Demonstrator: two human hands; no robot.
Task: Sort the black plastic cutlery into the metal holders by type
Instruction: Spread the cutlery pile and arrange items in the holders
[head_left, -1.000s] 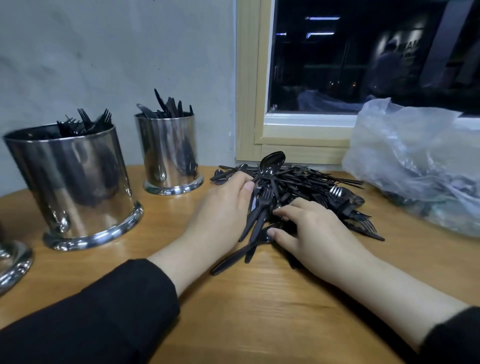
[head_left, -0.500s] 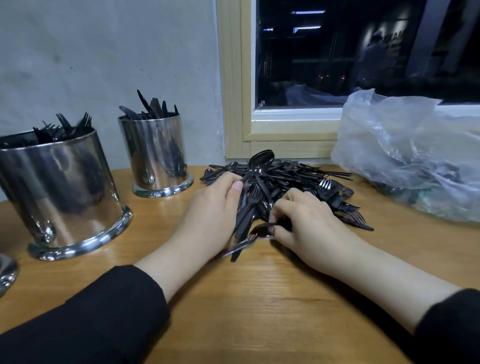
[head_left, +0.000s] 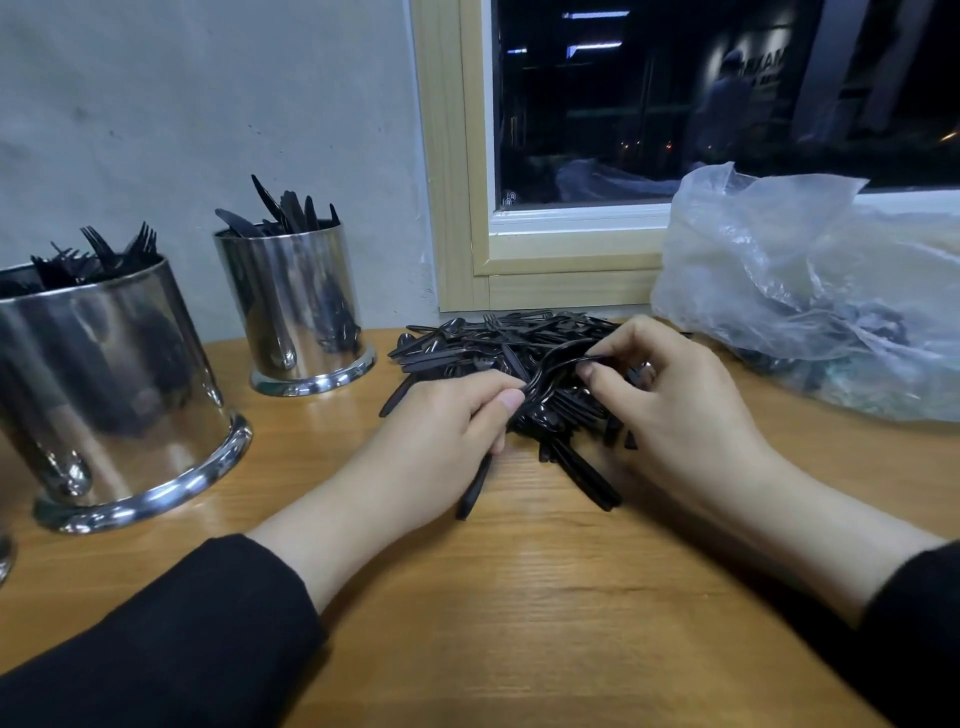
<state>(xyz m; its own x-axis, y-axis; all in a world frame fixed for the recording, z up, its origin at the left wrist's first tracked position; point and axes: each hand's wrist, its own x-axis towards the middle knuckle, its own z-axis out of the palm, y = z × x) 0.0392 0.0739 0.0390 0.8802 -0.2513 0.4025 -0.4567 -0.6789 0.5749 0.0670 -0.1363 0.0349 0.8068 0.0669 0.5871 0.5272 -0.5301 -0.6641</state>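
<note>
A heap of black plastic cutlery (head_left: 483, 345) lies on the wooden table under the window. My left hand (head_left: 441, 431) is closed at the heap's near left edge on black cutlery, and one handle (head_left: 474, 493) sticks out below the palm. My right hand (head_left: 670, 410) pinches the end of a bent black piece (head_left: 563, 358) that arches over to my left thumb; its type is unclear. The large metal holder (head_left: 114, 374) at left has forks in it. The smaller holder (head_left: 296, 306) behind it holds knives.
A crumpled clear plastic bag (head_left: 810, 291) with more cutlery inside lies at the right by the window frame (head_left: 566, 270). The rim of a third metal holder (head_left: 3, 564) shows at the far left edge. The wall stands right behind the holders.
Both hands lay flat on the heap before; now their fingers are curled and pinching cutlery. My right hand has shifted farther up onto the heap, lifting one piece.
</note>
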